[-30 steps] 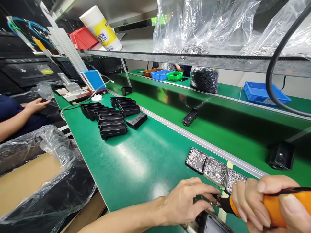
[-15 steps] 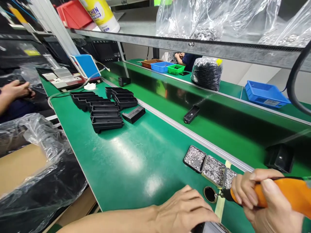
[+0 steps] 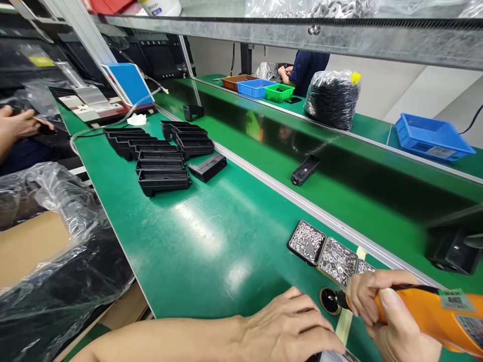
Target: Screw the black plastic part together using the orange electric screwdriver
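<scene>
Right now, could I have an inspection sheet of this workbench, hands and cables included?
Surface: green bench, glossy, bright with reflected light.
Job's things: orange power tool, its tip at a round black dish; three trays of small metal parts.
Clutter: crumpled white scrap near the black housings.
Hands: right hand grips the tool; left hand covers a mostly hidden item.
Cables: pale cable at the bench's far-left end.
Surroundings: metal shelf above; co-worker's sleeve opposite; another co-worker's hand at left.
</scene>
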`<state>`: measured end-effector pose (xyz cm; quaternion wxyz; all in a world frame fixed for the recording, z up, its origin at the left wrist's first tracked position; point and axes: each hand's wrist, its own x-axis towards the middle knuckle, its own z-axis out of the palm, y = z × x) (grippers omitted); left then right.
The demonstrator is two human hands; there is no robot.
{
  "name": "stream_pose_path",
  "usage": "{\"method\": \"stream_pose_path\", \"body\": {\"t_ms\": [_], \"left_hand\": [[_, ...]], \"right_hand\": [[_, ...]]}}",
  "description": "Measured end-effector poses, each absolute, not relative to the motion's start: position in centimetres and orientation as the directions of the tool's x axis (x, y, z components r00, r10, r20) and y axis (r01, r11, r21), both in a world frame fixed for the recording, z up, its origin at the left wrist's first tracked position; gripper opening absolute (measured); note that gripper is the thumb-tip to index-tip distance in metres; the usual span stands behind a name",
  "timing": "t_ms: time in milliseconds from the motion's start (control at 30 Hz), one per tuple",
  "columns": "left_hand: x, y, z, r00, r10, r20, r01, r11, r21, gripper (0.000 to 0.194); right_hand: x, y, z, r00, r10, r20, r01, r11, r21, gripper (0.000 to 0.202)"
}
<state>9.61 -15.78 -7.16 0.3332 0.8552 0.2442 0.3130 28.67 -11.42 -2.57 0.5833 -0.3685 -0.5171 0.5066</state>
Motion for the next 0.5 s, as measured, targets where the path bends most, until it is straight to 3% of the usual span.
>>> {"method": "stream_pose_path", "body": {"t_ms": [267, 500], "left_hand": [[9.6, -15.7, -6.9, 0.677, 0.617, 0.401, 0.179, -0.667, 0.723, 0.059], [9.5, -15.7, -8.6, 0.722, 0.557, 0.411, 0.180, -0.724, 0.666, 0.056]], "right_hand": [[28.7, -11.5, -2.3, -0.061, 0.974, 0.220, -0.206, 0.203, -0.957, 0.008], [29.3, -11.7, -0.2, -0.004, 0.951, 0.310, -0.219, 0.302, -0.928, 0.011]]}}
